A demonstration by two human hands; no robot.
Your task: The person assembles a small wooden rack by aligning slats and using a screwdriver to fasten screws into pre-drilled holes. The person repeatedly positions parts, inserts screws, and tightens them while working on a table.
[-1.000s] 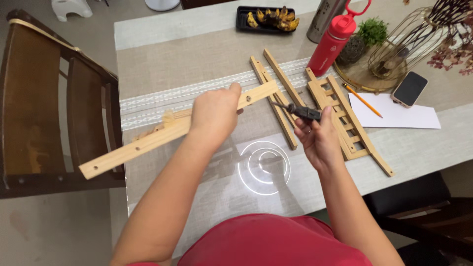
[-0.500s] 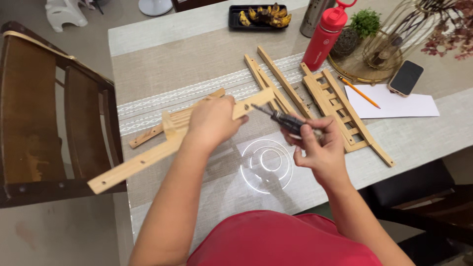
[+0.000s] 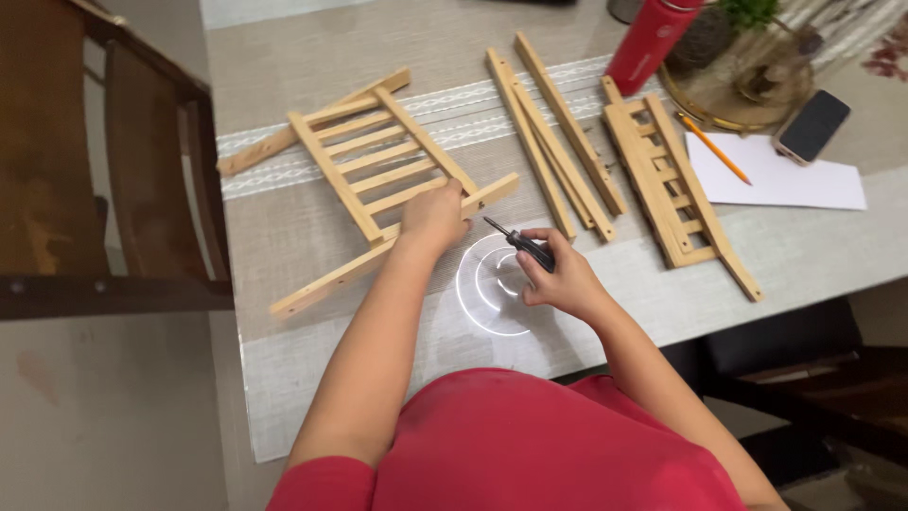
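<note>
Pale wood slatted frame, black-handled screwdriver, red bottle, orange pencil, white paper.

phone | far right, partly on white paper; dark rectangular screen, seemingly off | no packages, labels, signs
</note>
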